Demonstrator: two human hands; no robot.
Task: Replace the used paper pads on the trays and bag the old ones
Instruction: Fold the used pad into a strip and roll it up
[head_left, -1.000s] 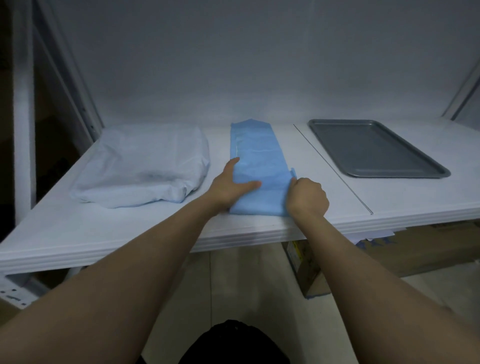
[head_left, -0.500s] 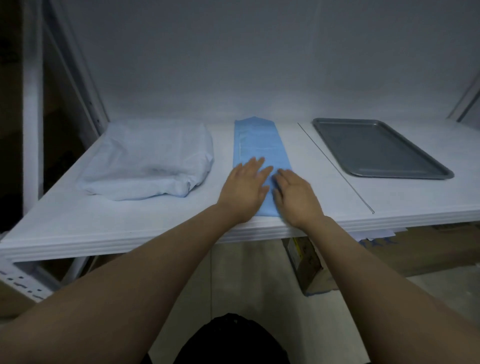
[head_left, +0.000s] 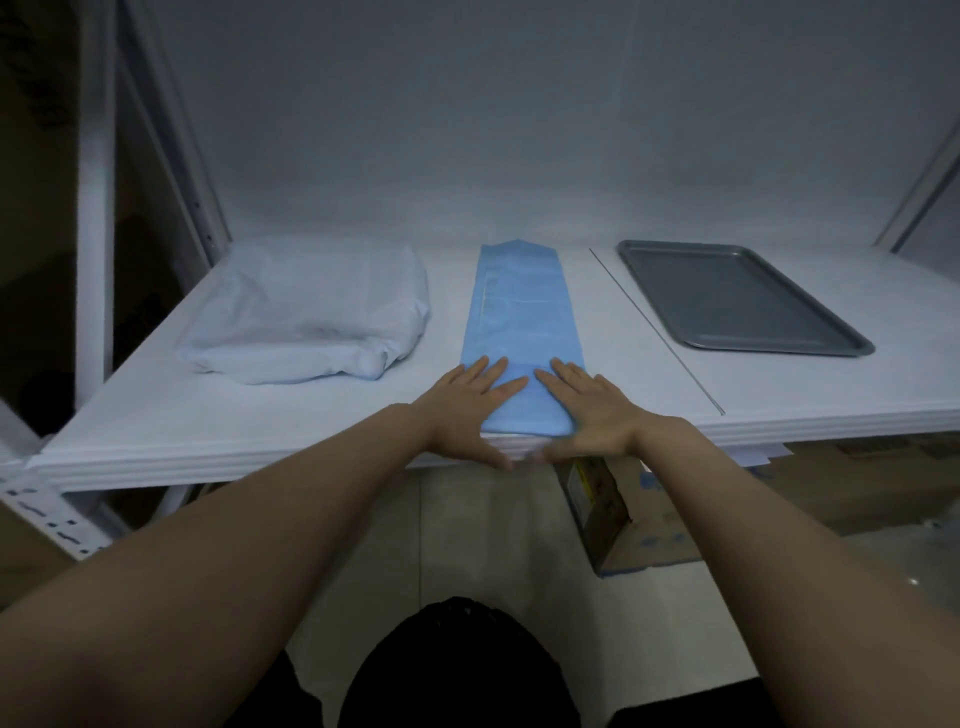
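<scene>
The shelf (head_left: 311, 436) holds a white bundle (head_left: 311, 312) centre-left, a bare tray (head_left: 727, 296) at right and a folded blue pad (head_left: 522, 312) in the centre. The left hand (head_left: 467, 410) and right hand (head_left: 592, 410) lie flat, fingers straight, on its near end. A backward drag could pull the pad off the edge.

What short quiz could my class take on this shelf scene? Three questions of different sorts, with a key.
1. On which side of the pad is the tray?
2. True or false: both hands grip the pad.
3. The pad is: A folded into a long strip; B crumpled; C spread in the tray.
Key: 1 right. 2 false: the left hand and right hand lie flat on it, fingers straight. 3 A.
</scene>
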